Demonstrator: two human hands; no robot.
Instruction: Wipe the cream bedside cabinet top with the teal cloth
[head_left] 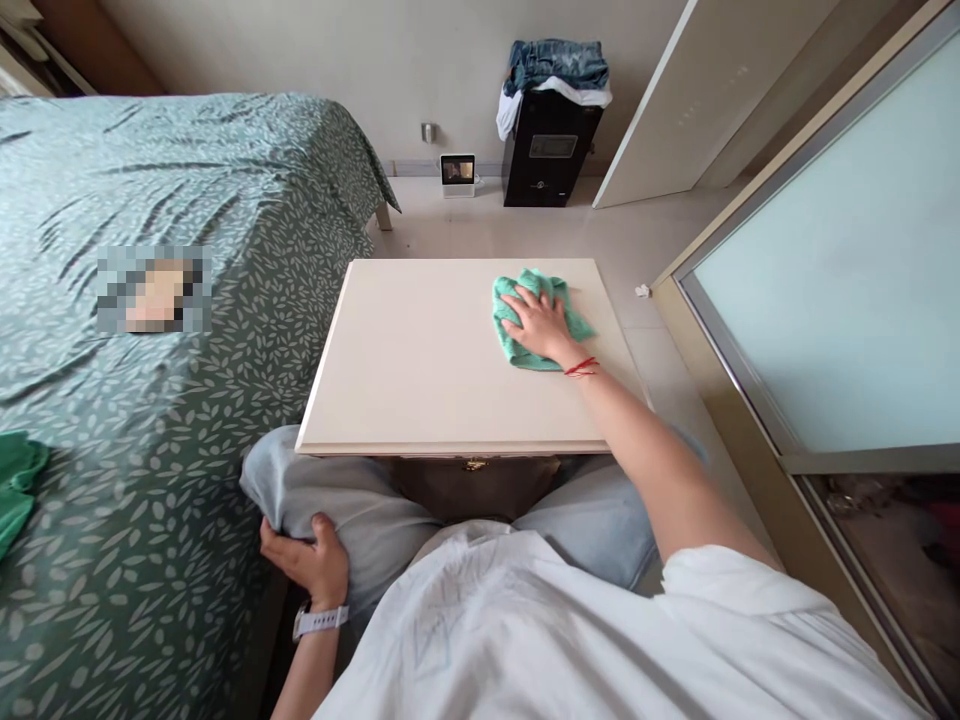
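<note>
Green cloth (pixel 525 358) lies on cream tabletop (pixel 420 350), right of upper centre, under open, spread right hand (pixel 541 325). Left hand (pixel 319 565), empty, cups knee (pixel 274 470), lower left. Cloth seems light, soft; pinch bunched edge (pixel 535 277).

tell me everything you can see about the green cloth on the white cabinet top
The green cloth looks soft and thick, like a towel, light mint in colour. It lies rumpled on the far right part of the cabinet top, its edges uneven and folds bunched at its far side. The right hand presses on it, fingers spread; part of it is hidden beneath.
</note>
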